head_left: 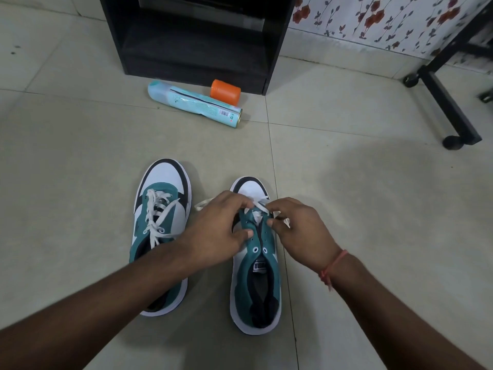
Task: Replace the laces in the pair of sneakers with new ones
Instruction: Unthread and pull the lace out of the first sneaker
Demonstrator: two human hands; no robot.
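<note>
Head view: I see right shoe [256,276] on floor [373,209], near me. My left hand [216,231] pinches white lace [260,206] near toe, thumb on shoe top. My right hand [301,231] pinches same lace. Left shoe [160,228] just beside, laced. Spray can [192,102] and orange cap [225,91] far off by black shelf [197,44].

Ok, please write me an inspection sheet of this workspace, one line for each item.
Surface: pale tiled floor.
Job's things: left sneaker fully laced; right sneaker has white lace only at the toe end, upper eyelets empty.
Clutter: teal spray can lying down, orange cap behind it.
Hands: left hand and right hand pinch the lace on the right sneaker.
Cables: nothing seen.
Surroundings: black cabinet, floral wall, wheeled black frame.
</note>
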